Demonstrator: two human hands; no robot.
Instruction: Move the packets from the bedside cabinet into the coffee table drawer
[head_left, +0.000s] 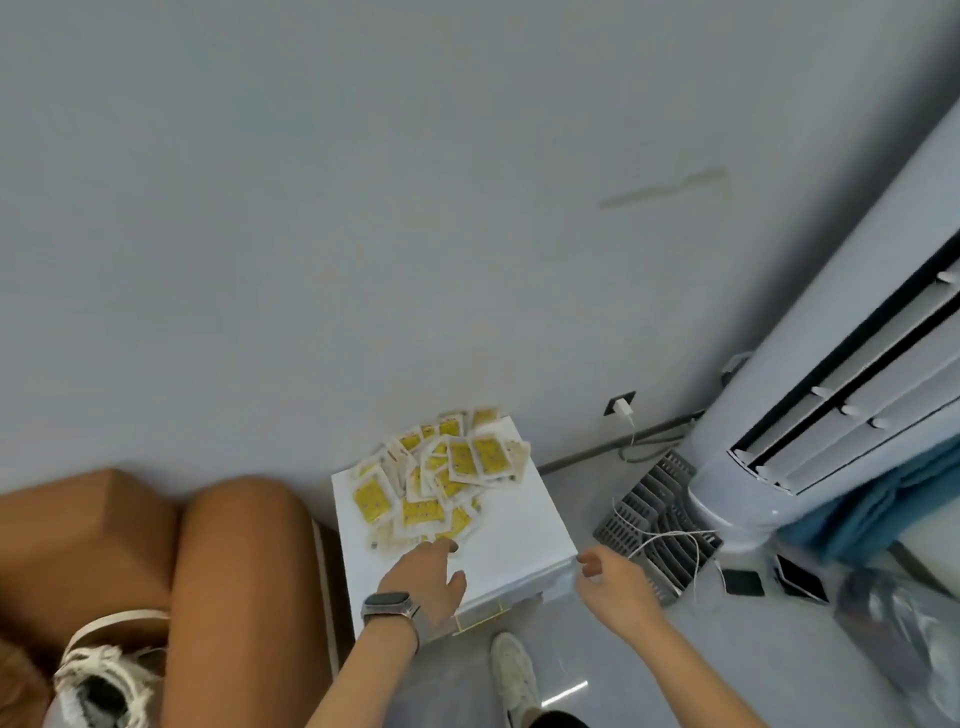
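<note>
A loose heap of several yellow-and-white packets (441, 478) covers the far half of the white bedside cabinet (514, 540), which stands against the wall. My left hand (426, 577), with a watch on the wrist, reaches over the cabinet top, fingers stretched out, fingertips at the near edge of the heap. It holds nothing. My right hand (608, 574) hovers just past the cabinet's right front corner with fingers loosely curled and empty. The coffee table drawer is not in view.
A brown sofa (228, 571) sits left of the cabinet with a white woven bag (104, 670). A grey slotted rack (654, 525) with white cables lies on the floor at right, beside a tall standing air conditioner (831, 395). Dark phones (743, 582) lie on the floor. My shoe (511, 670) is below.
</note>
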